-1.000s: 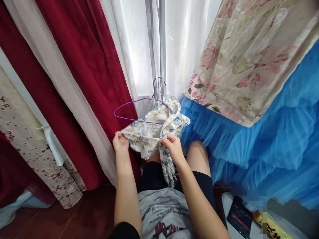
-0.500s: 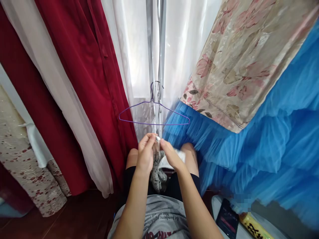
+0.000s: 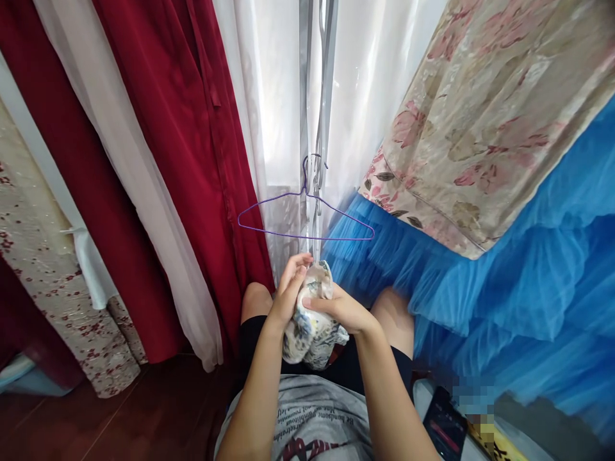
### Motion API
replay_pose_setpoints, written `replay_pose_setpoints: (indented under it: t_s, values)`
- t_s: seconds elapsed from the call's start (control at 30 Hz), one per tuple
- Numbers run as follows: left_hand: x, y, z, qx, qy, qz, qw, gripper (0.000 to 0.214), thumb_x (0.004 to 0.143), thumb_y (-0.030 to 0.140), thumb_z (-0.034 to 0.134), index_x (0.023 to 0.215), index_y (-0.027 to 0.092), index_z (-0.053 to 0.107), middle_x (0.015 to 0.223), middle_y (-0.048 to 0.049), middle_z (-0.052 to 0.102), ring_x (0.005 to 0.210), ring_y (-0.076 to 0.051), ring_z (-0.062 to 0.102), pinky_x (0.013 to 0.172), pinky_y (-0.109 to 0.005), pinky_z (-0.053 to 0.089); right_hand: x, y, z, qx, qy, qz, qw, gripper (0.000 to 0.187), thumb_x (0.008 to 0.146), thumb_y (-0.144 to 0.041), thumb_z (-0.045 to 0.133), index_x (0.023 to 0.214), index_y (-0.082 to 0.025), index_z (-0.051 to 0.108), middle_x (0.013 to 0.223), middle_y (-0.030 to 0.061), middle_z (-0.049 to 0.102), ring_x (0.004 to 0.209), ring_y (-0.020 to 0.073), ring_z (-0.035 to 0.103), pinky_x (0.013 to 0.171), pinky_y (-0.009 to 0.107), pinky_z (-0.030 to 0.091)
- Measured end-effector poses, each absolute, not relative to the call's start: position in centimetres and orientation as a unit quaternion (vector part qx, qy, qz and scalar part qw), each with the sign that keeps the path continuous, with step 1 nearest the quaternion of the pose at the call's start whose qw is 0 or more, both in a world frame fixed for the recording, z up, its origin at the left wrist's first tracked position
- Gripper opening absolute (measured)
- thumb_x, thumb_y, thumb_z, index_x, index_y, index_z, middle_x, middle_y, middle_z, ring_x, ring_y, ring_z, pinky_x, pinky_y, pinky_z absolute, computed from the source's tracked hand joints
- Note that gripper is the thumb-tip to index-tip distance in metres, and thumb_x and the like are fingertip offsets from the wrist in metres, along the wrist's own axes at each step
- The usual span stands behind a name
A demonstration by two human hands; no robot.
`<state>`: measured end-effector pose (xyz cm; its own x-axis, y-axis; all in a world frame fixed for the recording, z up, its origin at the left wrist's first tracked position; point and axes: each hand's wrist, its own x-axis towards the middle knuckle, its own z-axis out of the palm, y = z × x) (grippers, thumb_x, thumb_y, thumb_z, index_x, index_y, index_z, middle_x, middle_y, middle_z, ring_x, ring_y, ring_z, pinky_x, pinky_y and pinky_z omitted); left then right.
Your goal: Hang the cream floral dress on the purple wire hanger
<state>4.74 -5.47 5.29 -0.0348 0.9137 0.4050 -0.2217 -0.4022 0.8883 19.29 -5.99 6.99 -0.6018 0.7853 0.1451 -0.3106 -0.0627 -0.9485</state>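
A bunched piece of patterned cloth (image 3: 310, 326), whitish with grey, blue and yellow marks, is held over my lap. Along its left edge is my left hand (image 3: 288, 291), its fingers pointing up and its thumb bent in against the fabric. From the right, my right hand (image 3: 343, 308) grips the cloth, thumb lying across the front and the other fingers hidden behind. The kind of garment cannot be made out. Just beyond my hands, a purple wire hanger (image 3: 306, 237) hangs with nothing on it.
Red drapes (image 3: 192, 192) and a pale sheer panel (image 3: 158, 211) hang at left. Grey straps (image 3: 307, 77) run down before a white curtain (image 3: 278, 115). A floral cloth (image 3: 461, 141) and blue tulle (image 3: 504, 294) hang at right. A phone (image 3: 444, 422) lies lower right.
The cloth has been turned and spread, showing its pale patterned side. My right hand has shifted to grip it from the right. The view has swung slightly left.
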Motion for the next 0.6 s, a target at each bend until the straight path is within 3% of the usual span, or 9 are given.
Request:
replay_pose_setpoints:
  t_s: [0.1, 0.17, 0.27, 0.33, 0.4, 0.5, 0.6]
  values:
    - [4.4, -5.9, 2.8, 0.560, 0.289, 0.463, 0.623, 0.074, 0.085, 0.083, 0.050, 0.109, 0.016, 0.072, 0.109, -0.0141, 0.073, 0.118, -0.032, 0.064, 0.101, -0.041, 0.049, 21.8, -6.8, 7.7, -0.203, -0.504, 0.747, 0.384, 0.034, 0.066, -0.029, 0.092, 0.092, -0.016, 0.074, 0.081, 0.0029, 0.075, 0.074, 0.0182, 0.070, 0.075, 0.030, 0.058]
    - [4.0, -6.6, 0.9, 0.558, 0.288, 0.387, 0.675, 0.081, 0.075, 0.092, 0.052, 0.095, 0.016, 0.072, 0.091, -0.0119, 0.073, 0.101, -0.030, 0.067, 0.091, -0.040, 0.051, 23.5, -7.0, 8.1, -0.221, -0.458, 0.756, 0.413, 0.036, 0.061, -0.033, 0.094, 0.085, -0.015, 0.075, 0.072, 0.0027, 0.074, 0.063, 0.0168, 0.069, 0.065, 0.027, 0.057]
    - [2.4, -7.5, -1.1, 0.646, 0.346, 0.271, 0.624, 0.068, 0.072, 0.084, 0.067, 0.069, 0.017, 0.063, 0.063, -0.0022, 0.057, 0.068, -0.018, 0.057, 0.069, -0.030, 0.047, 26.1, -7.1, 8.5, -0.244, -0.425, 0.735, 0.469, 0.037, 0.058, -0.034, 0.095, 0.085, -0.017, 0.076, 0.067, 0.0030, 0.074, 0.057, 0.0184, 0.068, 0.058, 0.028, 0.057]
    - [0.3, -7.7, -1.5, 0.724, 0.377, 0.185, 0.547, 0.063, 0.076, 0.077, 0.070, 0.065, 0.016, 0.061, 0.059, 0.0006, 0.051, 0.060, -0.014, 0.049, 0.060, -0.027, 0.042, 27.7, -7.2, 9.1, -0.253, -0.433, 0.706, 0.500, 0.037, 0.058, -0.033, 0.095, 0.087, -0.018, 0.077, 0.069, 0.0039, 0.075, 0.056, 0.0199, 0.069, 0.057, 0.029, 0.058]
    - [-2.5, -7.3, -1.1, 0.781, 0.402, 0.168, 0.448, 0.055, 0.078, 0.070, 0.072, 0.074, 0.016, 0.069, 0.068, -0.0013, 0.059, 0.066, -0.016, 0.053, 0.064, -0.027, 0.044, 29.0, -7.4, 10.2, -0.259, -0.458, 0.668, 0.526, 0.036, 0.059, -0.035, 0.095, 0.086, -0.018, 0.078, 0.069, 0.0046, 0.075, 0.055, 0.0197, 0.068, 0.056, 0.029, 0.057]
    - [-7.6, -5.9, 0.8, 0.831, 0.443, 0.209, 0.266, 0.044, 0.078, 0.061, 0.076, 0.096, 0.021, 0.079, 0.104, -0.0084, 0.072, 0.099, -0.025, 0.062, 0.089, -0.033, 0.048, 29.8, -7.2, 12.3, -0.279, -0.530, 0.615, 0.513, 0.033, 0.062, -0.037, 0.094, 0.081, -0.017, 0.077, 0.070, 0.0058, 0.075, 0.056, 0.0195, 0.068, 0.055, 0.028, 0.055]
    - [-13.0, -3.4, 3.5, 0.833, 0.512, 0.181, 0.106, 0.031, 0.083, 0.055, 0.073, 0.095, 0.029, 0.083, 0.139, -0.0072, 0.064, 0.126, -0.035, 0.048, 0.110, -0.048, 0.034, 28.7, -5.0, 13.8, -0.317, -0.626, 0.555, 0.446, 0.034, 0.066, -0.036, 0.093, 0.087, -0.016, 0.076, 0.080, 0.0062, 0.076, 0.065, 0.0203, 0.069, 0.060, 0.029, 0.055]
